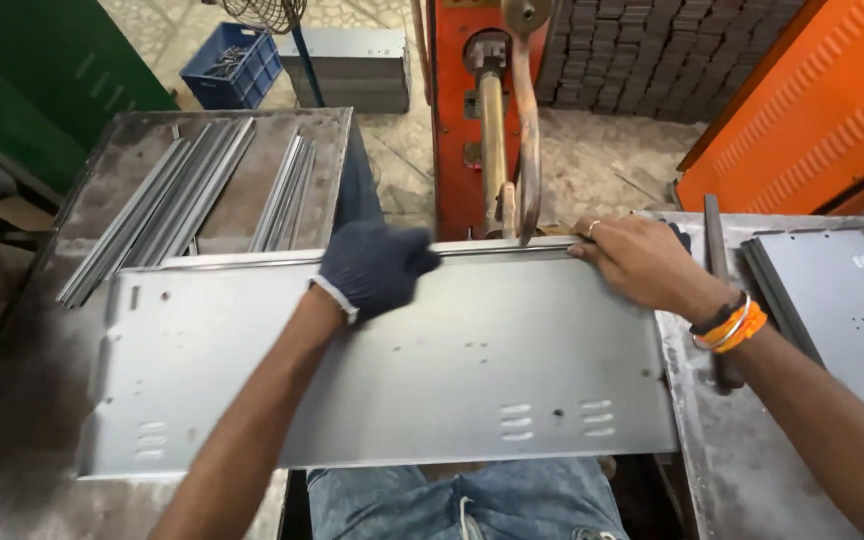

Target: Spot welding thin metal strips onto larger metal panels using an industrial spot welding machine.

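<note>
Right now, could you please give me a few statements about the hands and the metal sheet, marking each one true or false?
1. The left hand wears a dark glove. True.
2. The right hand is gloved too. False: it is bare, with orange bangles at the wrist.
3. Both hands rest on the far edge of the grey metal sheet. True.
4. The sheet is plain, without holes. False: it has small holes and slot groups.
5. A blue crate stands on the floor beyond the left table. True.
</note>
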